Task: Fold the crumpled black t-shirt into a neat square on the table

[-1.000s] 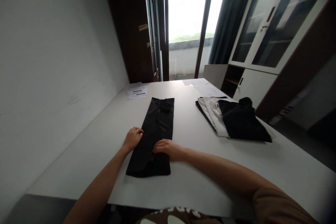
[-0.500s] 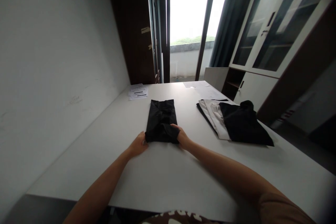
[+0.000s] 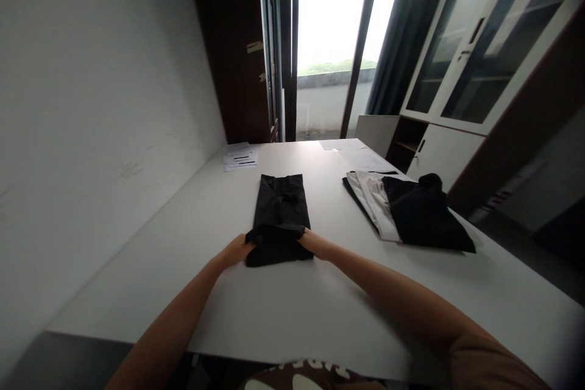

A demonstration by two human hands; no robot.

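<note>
A black garment point(image 3: 280, 213) lies folded on the white table point(image 3: 320, 311), its near end doubled over into a thick fold. My left hand point(image 3: 237, 251) grips the left corner of that near fold, fingers tucked under the cloth. My right hand point(image 3: 311, 242) grips the right corner in the same way. Both forearms stretch forward from the near edge of the table.
A pile of folded black and white clothes point(image 3: 406, 210) lies at the right of the table. Papers point(image 3: 241, 157) sit at the far left corner, more sheets point(image 3: 347, 149) at the far middle. A wall runs along the left; cabinets point(image 3: 461, 73) stand at the right.
The long black garment was folded: its near end was carried away from me onto the far half. Both hands now hold the near fold, slightly closer to me than half a second ago.
</note>
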